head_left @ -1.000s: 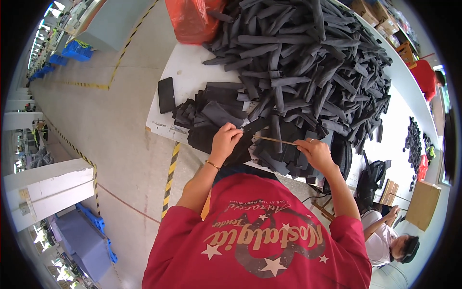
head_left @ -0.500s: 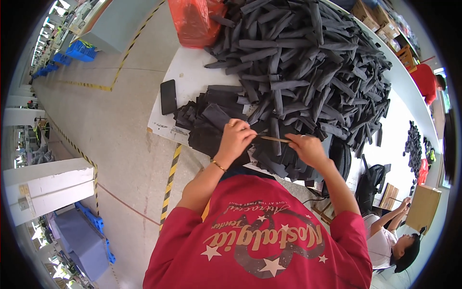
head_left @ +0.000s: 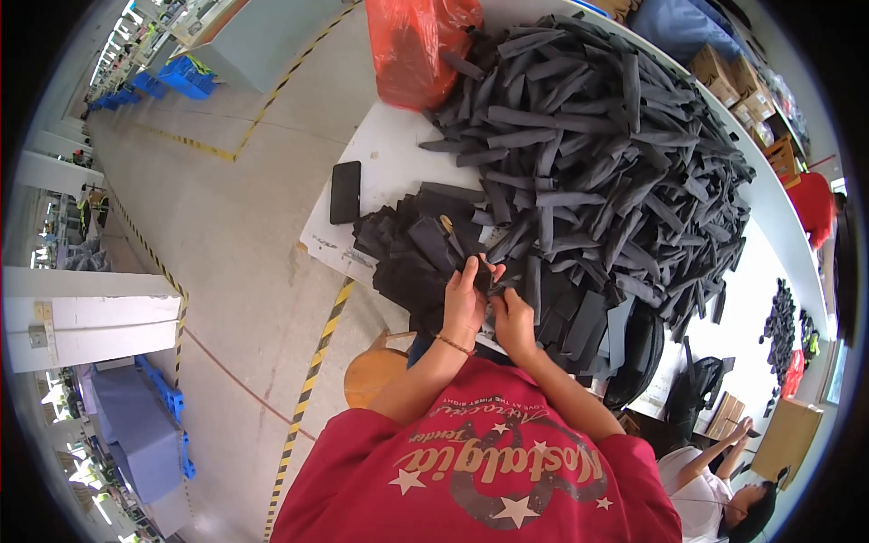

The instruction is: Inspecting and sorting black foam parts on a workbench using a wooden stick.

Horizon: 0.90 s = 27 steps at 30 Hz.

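Note:
In front of my body both hands meet over the near edge of the white table [head_left: 385, 145]. A small dark fabric piece [head_left: 485, 277] is between them. My left hand [head_left: 464, 303] is closed around it, thumb raised. My right hand [head_left: 514, 321] pinches at its lower right side, fingers partly hidden. Flat dark fabric pieces [head_left: 403, 267] lie in a loose stack left of my hands, with a small tan object [head_left: 446, 223] over them. Beyond my hands rises a big heap of dark grey fabric tubes [head_left: 579, 154].
A black phone [head_left: 345, 193] lies by the table's left edge, and a red plastic bag [head_left: 412, 59] stands at the far left. A wooden stool [head_left: 373, 376] is left of me. Black bags [head_left: 692, 385] and a person in white [head_left: 701, 484] are at the right.
My hands have come closer together, the right one moving left. The thin tan stick stretched between them no longer shows there; they now hold a dark fabric piece. The view has shifted.

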Motion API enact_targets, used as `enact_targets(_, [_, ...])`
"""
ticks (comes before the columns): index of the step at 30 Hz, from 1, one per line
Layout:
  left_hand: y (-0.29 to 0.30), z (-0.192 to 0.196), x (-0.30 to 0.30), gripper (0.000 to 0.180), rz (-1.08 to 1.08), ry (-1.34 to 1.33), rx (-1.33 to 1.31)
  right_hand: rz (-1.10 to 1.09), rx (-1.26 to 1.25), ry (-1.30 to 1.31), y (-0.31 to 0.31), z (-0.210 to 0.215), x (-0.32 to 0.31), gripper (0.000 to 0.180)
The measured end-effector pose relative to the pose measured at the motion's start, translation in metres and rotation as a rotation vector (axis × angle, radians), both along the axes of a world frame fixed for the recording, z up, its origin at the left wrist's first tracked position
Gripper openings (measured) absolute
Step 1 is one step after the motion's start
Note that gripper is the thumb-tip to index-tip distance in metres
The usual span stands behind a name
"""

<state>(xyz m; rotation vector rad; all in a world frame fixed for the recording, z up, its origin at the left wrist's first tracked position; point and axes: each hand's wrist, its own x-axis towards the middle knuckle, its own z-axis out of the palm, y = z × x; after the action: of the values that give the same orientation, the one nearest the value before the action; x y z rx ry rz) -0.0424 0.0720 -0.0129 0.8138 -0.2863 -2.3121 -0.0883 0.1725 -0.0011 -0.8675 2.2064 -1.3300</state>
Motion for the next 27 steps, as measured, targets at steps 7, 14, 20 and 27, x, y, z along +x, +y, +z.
enact_targets(7, [-0.006,0.027,-0.006,0.021,0.010,-0.082,-0.027,-0.022,0.021,0.018,0.019,-0.009,0.013,0.013])
enact_targets(14, [-0.042,0.023,-0.016,0.022,0.077,-0.307,-0.094,0.149,0.078,-0.104,0.060,-0.001,0.013,0.011])
enact_targets(20, [-0.026,0.005,-0.023,0.028,0.029,-0.361,0.106,0.222,0.176,0.116,0.098,0.043,0.002,0.011])
enact_targets(27, [-0.013,0.059,-0.034,0.045,-0.100,-0.135,0.221,0.092,0.134,-0.037,0.079,0.050,-0.007,0.011])
